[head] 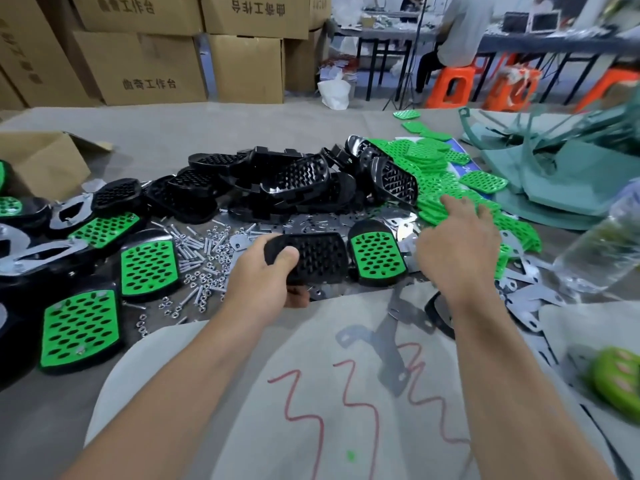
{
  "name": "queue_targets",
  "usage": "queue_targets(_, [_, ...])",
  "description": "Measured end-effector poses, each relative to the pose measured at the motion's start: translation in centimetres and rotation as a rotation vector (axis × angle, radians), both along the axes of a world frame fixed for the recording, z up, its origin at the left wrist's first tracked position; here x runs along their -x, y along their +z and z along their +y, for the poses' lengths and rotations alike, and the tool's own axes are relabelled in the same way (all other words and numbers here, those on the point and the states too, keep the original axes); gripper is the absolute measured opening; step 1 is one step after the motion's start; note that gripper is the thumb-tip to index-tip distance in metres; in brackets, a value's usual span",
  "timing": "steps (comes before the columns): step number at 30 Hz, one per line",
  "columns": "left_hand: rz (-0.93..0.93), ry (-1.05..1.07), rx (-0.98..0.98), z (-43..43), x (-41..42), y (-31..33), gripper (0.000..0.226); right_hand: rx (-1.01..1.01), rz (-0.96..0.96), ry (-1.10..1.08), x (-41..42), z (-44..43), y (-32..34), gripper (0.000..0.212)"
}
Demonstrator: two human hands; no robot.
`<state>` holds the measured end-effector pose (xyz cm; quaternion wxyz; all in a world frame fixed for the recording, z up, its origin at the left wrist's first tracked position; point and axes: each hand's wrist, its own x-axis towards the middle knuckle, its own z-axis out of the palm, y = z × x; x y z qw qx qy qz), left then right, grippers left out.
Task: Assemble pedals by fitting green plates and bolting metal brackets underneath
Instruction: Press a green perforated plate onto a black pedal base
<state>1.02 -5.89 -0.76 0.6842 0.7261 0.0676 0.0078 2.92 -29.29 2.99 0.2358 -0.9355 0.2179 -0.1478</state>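
My left hand (266, 278) grips a bare black pedal base (311, 256) by its left end, thumb on top, holding it just above the floor. My right hand (457, 244) reaches forward with fingers spread and straight, its fingertips touching the pile of green plates (436, 168). It holds nothing. Beside the held base stands a pedal with a green plate fitted (377, 252). A heap of black pedal bases (284, 181) lies behind. Flat metal brackets (391, 344) lie on the cloth near my knees, and bolts and nuts (197, 258) are scattered to the left.
Finished green-plated pedals (79, 329) and brackets lie at the left by an open cardboard box (41, 164). A clear plastic bottle (602, 244) stands at the right. Green fabric pieces (561, 174) lie far right. Stacked cartons, tables, orange stools and a seated person fill the background.
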Motion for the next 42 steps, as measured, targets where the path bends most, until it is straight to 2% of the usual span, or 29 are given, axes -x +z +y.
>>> queue_targets(3, [0.013,-0.009,0.021,0.0,0.0,-0.1,0.012,0.024,0.171,0.030,-0.6,-1.3,-0.7,0.076])
queue_targets(7, [0.035,-0.032,0.046,0.3,0.0,-0.2,0.013,0.152,0.255,0.065,-1.0,-2.0,-1.1,0.075])
queue_targets(11, [0.052,-0.039,0.049,0.4,-0.2,-0.2,0.013,0.288,0.098,0.064,-0.8,-1.3,-1.2,0.059])
queue_targets(14, [0.055,-0.041,0.052,0.4,-0.2,-0.2,0.013,0.233,0.013,0.037,-0.7,-0.9,-1.1,0.057])
queue_targets(18, [0.053,-0.052,0.056,0.5,0.0,-0.2,0.012,0.192,0.051,0.041,-0.8,-1.3,-1.2,0.056])
queue_targets(20, [0.050,-0.054,0.056,0.6,0.0,-0.2,0.013,0.244,0.090,0.053,-0.8,-1.3,-1.0,0.055])
queue_targets(22, [0.047,-0.052,0.053,0.7,-0.1,-0.2,0.013,0.279,0.072,0.014,-0.8,-1.1,-0.6,0.053])
queue_targets(25, [0.047,-0.045,0.047,0.9,0.0,-0.3,0.013,0.188,-0.006,-0.046,-0.4,-0.4,-0.4,0.051])
queue_targets(29, [0.043,-0.036,0.040,1.0,0.1,-0.4,0.014,0.047,-0.080,0.035,0.0,0.5,-1.0,0.071])
queue_targets(31, [0.047,-0.033,0.039,1.0,0.2,-0.3,0.013,0.164,0.004,0.124,-0.2,0.3,-1.2,0.075])
queue_targets(34, [0.046,-0.034,0.038,1.0,0.3,-0.1,0.013,0.311,0.066,0.171,-0.8,-0.1,-1.3,0.054])
queue_targets(37, [0.040,-0.022,0.035,1.0,0.5,-0.1,0.013,0.287,-0.018,0.109,-0.7,0.2,-1.2,0.035])
queue_targets(39, [0.034,-0.015,0.036,1.0,0.7,0.0,0.013,0.184,-0.042,0.118,-0.6,0.3,-1.5,0.041])
queue_targets(41, [0.018,-0.005,0.037,1.0,0.9,0.1,0.011,0.046,-0.056,0.102,-0.6,0.4,-1.4,0.062])
queue_targets(42, [0.004,0.001,0.031,1.0,1.0,0.1,0.011,0.052,-0.019,0.120,-0.5,0.3,-1.4,0.072])
